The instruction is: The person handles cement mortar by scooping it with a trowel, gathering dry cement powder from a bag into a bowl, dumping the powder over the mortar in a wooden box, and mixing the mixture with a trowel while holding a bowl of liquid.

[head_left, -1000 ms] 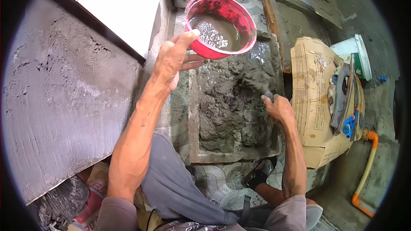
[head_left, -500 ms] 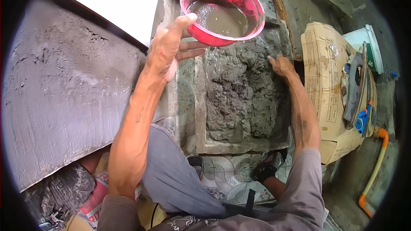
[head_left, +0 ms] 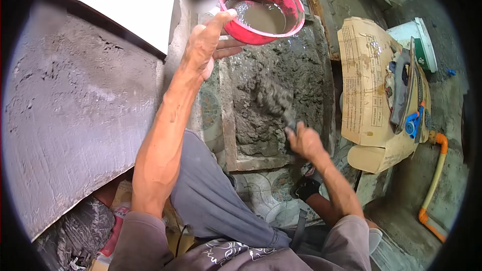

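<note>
My left hand [head_left: 205, 45] grips the left rim of a red plastic tub [head_left: 258, 36], thumb over the edge and fingers spread beneath. Murky grey water [head_left: 261, 17] lies in the tub, which tilts above the far end of a wooden mixing trough [head_left: 228, 120]. Wet grey mortar [head_left: 253, 138] fills the trough, lumpy in the middle and shiny toward the back. My right hand [head_left: 307, 143] is closed around the handle of a trowel [head_left: 275, 98]. Its mortar-coated blade is blurred and rests at or just over the mix.
A cardboard box [head_left: 364, 85] stands right of the trough, with tools and a blue-handled item [head_left: 412, 123] on it. Behind is a white bucket [head_left: 427, 45]. An orange-and-yellow pipe [head_left: 436, 175] runs at far right. A plastered slab [head_left: 85, 115] borders the left side.
My right hand has come from the trough's far right side toward me, and the trowel now shows over the middle of the mortar. The red tub stays held up at the back.
</note>
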`<state>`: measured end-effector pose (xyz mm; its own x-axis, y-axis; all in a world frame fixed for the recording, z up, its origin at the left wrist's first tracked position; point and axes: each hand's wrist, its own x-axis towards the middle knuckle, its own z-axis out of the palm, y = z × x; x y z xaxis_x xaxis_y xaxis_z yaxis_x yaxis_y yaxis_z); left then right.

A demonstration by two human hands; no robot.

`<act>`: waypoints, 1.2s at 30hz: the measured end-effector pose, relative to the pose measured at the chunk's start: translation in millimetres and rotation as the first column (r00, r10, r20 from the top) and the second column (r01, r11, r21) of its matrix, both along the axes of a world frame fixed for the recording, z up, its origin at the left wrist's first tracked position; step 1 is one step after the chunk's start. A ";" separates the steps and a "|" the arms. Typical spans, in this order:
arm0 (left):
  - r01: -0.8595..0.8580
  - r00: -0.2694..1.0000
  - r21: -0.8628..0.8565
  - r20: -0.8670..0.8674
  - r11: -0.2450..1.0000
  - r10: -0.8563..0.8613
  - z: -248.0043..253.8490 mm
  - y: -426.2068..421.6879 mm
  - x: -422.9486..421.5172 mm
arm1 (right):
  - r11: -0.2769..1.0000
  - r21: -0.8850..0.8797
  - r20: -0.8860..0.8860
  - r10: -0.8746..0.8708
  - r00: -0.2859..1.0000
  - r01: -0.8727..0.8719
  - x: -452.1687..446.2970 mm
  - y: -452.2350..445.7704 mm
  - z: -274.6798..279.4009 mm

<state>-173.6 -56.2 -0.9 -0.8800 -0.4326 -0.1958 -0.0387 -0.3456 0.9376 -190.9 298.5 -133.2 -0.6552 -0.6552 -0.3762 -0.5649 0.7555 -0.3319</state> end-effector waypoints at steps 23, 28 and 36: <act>0.016 1.000 -0.019 -0.010 1.000 -0.016 16.0 13.1 -0.3 | 0.902 0.005 0.379 -0.401 0.834 0.431 -117.5 -111.2 -13.1; -0.028 1.000 0.004 0.011 1.000 0.028 16.5 2.6 -2.7 | 0.982 0.032 0.078 -0.190 0.979 0.188 -55.5 -53.0 -24.1; -0.020 0.999 -0.005 0.029 1.000 0.020 10.2 1.9 -0.8 | 0.967 0.079 -0.030 -0.241 0.970 0.243 -116.5 -78.0 -59.3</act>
